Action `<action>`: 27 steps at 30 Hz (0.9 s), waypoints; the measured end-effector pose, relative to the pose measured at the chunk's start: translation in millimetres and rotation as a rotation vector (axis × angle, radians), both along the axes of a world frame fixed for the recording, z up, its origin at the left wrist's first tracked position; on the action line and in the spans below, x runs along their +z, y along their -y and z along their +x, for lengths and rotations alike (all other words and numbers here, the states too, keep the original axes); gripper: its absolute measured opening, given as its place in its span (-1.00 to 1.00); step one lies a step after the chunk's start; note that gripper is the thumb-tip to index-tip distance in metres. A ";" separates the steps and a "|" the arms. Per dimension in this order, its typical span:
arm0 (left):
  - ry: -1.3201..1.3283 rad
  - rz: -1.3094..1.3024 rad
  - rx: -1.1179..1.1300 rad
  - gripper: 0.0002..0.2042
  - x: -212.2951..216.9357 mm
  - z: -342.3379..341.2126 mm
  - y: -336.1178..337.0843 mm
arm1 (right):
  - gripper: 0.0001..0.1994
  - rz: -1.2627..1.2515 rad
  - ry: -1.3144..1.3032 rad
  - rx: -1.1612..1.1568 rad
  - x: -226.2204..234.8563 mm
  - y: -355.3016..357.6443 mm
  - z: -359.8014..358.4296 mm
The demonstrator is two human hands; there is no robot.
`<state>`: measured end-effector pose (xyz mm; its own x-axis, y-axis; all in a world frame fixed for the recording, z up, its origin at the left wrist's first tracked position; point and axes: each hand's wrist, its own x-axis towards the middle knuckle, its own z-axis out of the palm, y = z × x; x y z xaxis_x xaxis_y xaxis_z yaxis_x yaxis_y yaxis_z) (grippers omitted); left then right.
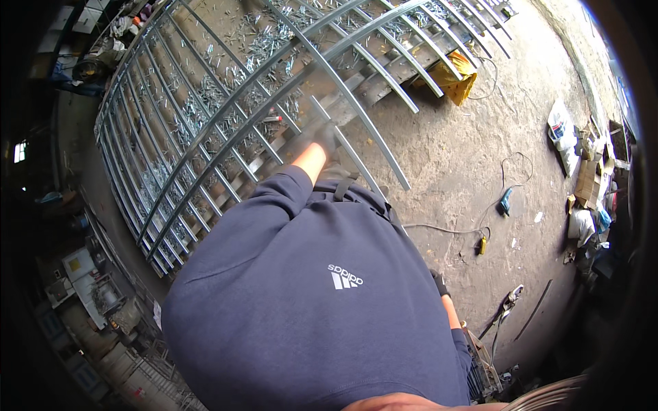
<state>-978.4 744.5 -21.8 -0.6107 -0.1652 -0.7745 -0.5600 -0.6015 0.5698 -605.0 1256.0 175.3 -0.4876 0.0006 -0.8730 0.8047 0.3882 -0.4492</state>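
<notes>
My left hand (319, 139), in a dark grey glove, is blurred by motion at the near edge of a large metal grille. Next to it a loose-looking square steel tube (351, 152) slants down toward my waist; whether my fingers hold it cannot be made out. The grille's long rails (233, 113) and crossing bars lie over a worktable. Low beside my right side hangs my right hand (439, 283) in a black glove, mostly hidden behind my sweatshirt, its fingers not visible.
Many short metal pieces (264, 44) lie scattered beneath the bars. A yellow bag (454, 79) hangs at the table's edge. On the concrete floor are a teal power tool (505, 202), cable with a yellow connector (482, 245), and a clamp-like tool (510, 299). Bags and cardboard (588, 181) line the right.
</notes>
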 end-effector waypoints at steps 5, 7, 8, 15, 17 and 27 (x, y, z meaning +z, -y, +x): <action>-0.065 0.007 0.062 -0.69 -37.5 -39.7 19.0 | -0.58 0.204 -0.055 0.083 58.4 50.4 -23.1; 0.001 0.139 0.102 -0.67 -46.9 -54.8 33.7 | -0.55 0.199 -0.045 0.101 75.2 71.2 -46.0; 0.048 -0.079 -0.057 -0.64 -46.6 -63.7 43.9 | -0.54 0.196 -0.039 0.114 83.8 79.4 -56.8; 0.022 0.238 0.123 -0.64 22.5 -62.0 48.1 | -0.63 0.177 -0.028 0.138 98.2 86.9 -79.4; 0.024 0.081 0.049 -0.65 39.9 -65.5 42.2 | -0.65 0.129 -0.042 0.086 85.0 75.1 -71.5; 0.039 0.102 0.189 -0.73 14.2 -74.5 38.6 | -0.65 0.076 -0.219 0.147 43.0 39.5 -57.5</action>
<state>-1052.8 705.9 -7.5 -0.5454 -0.1930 -0.8156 -0.4525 -0.7513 0.4804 -662.4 1216.5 218.2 -0.6644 -0.0231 -0.7470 0.6240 0.5330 -0.5714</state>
